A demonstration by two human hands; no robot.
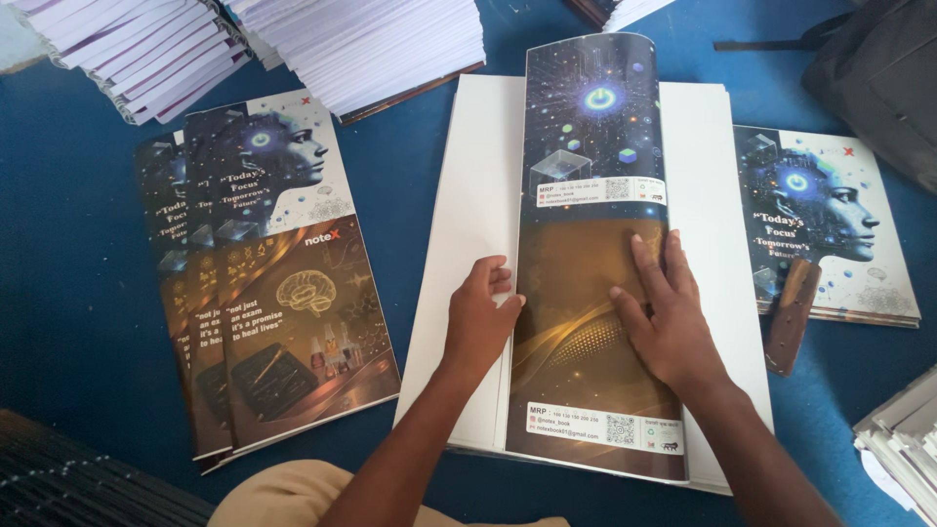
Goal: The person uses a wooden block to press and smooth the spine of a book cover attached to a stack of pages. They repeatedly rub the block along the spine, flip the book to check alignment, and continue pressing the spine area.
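The glossy printed cover sheet (595,244) lay folded over a stack of white pages (459,224) on the blue table (68,244). The left hand (480,317) curled, perhaps gripping its left edge; the right hand (664,312) pressed flat, holding nothing. It looked thin, bendable, slippery, best handled by its edges.

Bare forearms without sleeves, tan trousers (283,498) at the knee.

Three overlapping printed covers (278,283) lie on the blue cloth (78,283) at left, white page stacks (371,44) above, a black bag (878,78) and one notebook (830,229) at right.
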